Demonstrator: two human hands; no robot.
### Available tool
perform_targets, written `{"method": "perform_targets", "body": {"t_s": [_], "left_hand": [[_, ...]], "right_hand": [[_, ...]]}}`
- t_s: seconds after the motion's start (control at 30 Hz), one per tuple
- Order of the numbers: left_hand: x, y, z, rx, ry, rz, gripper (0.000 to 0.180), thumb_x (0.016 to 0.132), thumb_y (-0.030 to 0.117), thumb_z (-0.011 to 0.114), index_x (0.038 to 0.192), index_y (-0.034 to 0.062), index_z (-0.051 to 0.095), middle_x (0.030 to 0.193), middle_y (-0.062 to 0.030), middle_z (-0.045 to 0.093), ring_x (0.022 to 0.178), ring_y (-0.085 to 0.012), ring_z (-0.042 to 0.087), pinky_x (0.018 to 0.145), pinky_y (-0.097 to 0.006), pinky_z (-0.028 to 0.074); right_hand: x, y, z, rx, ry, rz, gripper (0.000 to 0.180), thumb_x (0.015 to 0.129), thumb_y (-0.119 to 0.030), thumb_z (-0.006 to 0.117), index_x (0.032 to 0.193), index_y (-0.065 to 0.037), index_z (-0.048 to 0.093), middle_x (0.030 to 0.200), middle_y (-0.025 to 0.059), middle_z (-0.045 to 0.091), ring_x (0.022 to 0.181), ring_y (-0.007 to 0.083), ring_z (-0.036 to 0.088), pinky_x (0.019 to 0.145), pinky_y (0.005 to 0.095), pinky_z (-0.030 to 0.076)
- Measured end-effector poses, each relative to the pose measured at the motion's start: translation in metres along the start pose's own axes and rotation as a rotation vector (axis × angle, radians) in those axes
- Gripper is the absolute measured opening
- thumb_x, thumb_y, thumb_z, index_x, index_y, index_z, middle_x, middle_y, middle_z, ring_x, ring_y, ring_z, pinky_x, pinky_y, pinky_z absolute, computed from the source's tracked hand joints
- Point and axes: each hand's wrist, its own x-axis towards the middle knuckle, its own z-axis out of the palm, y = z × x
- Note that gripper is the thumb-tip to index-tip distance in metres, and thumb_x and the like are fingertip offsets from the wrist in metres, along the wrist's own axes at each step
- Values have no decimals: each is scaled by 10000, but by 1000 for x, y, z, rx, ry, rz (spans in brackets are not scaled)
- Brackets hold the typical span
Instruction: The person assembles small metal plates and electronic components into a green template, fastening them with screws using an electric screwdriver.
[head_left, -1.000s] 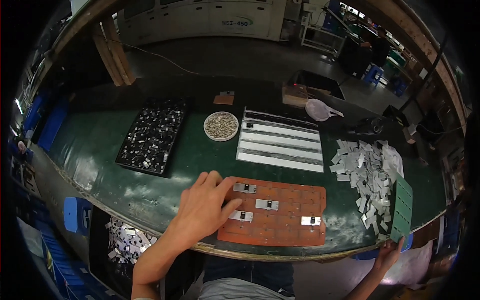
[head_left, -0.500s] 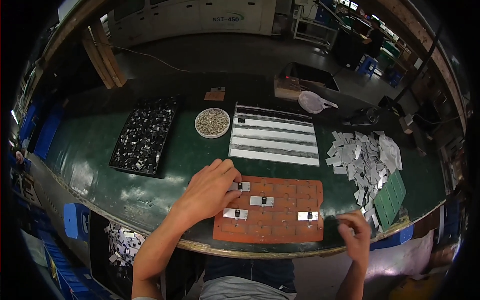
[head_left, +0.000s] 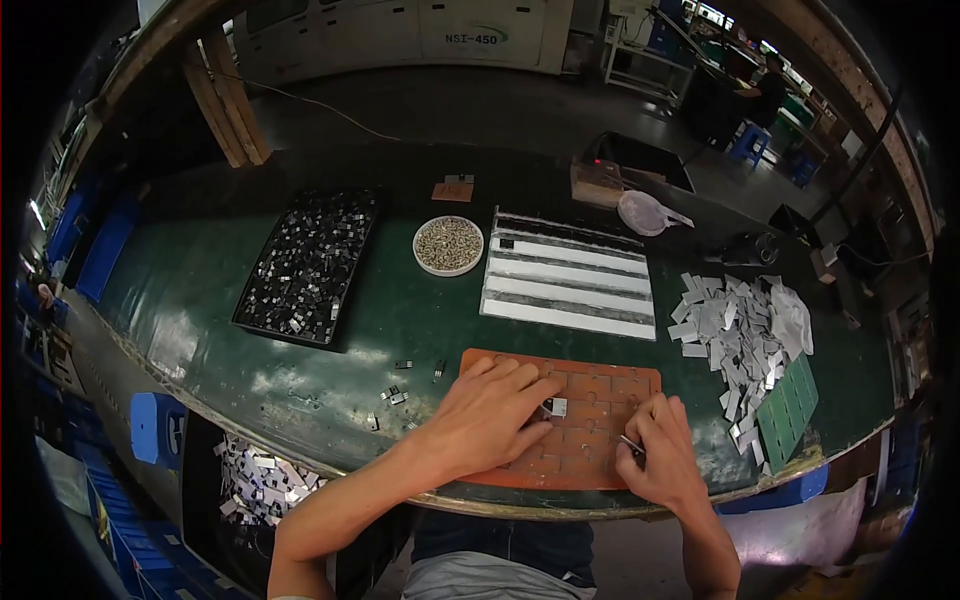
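Observation:
My left hand point(head_left: 490, 415) reaches over the orange tray point(head_left: 585, 475) with its fingers curled. A small silver metal plate with a black component point(head_left: 557, 406) shows between its thumb and forefinger; the palm hides the plate's left part. Over the tray's right side, my right hand point(head_left: 660, 450) is closed, pinching a thin silver plate point(head_left: 632, 444) seen edge-on. Loose black components point(head_left: 397, 396) with metal legs lie on the table to the left of my left hand. The tray's left part is hidden under my left hand and wrist.
A black bin of components point(head_left: 315, 270) stands left, a dish of small metal parts point(head_left: 448, 246) mid-table. Behind the tray lies a white-striped board point(head_left: 570, 275). Loose silver plates point(head_left: 735, 340) and a green slotted board point(head_left: 787, 415) are at right. Below left, a container holds finished-looking plates point(head_left: 262, 480).
My right hand has moved left onto the tray and closed on a plate; the plate at the tray's right is gone from its place. My left hand has shifted right and down over the tray.

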Motion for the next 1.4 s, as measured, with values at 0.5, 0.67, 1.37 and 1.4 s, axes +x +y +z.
{"method": "perform_targets", "body": {"t_s": [0.5, 0.67, 1.37, 1.4], "left_hand": [[28, 10, -5, 90, -250, -254, 335, 794, 240, 799, 1022, 21, 688, 1050, -180, 697, 1056, -369, 653, 916, -462, 501], [32, 10, -6, 93, -355, -312, 333, 793, 231, 795, 1018, 13, 681, 1034, -196, 694, 1034, -382, 653, 861, -451, 520], [-50, -13, -52, -573, 46, -565, 187, 994, 139, 572, 1138, 22, 595, 967, -73, 664, 887, -155, 605, 807, -309, 486], [-53, -13, -51, -586, 35, -575, 186, 1003, 152, 570, 1141, 26, 585, 985, -99, 675, 920, -188, 630, 839, -337, 494]], "right_hand": [[8, -3, -6, 163, 2, -67, 124, 866, -95, 737, 927, -60, 635, 916, 75, 594, 901, 284, 573, 824, 395, 378], [11, -7, 0, 155, -10, -76, 126, 862, -94, 732, 926, -61, 628, 922, 71, 599, 894, 288, 564, 828, 393, 378], [69, -88, 48, -75, -103, -374, 336, 838, -297, 750, 998, -33, 617, 957, 117, 587, 913, 309, 567, 842, 427, 420], [72, -90, 50, -75, -127, -346, 348, 826, -301, 752, 989, -26, 617, 958, 128, 600, 917, 320, 571, 842, 435, 421]]}}
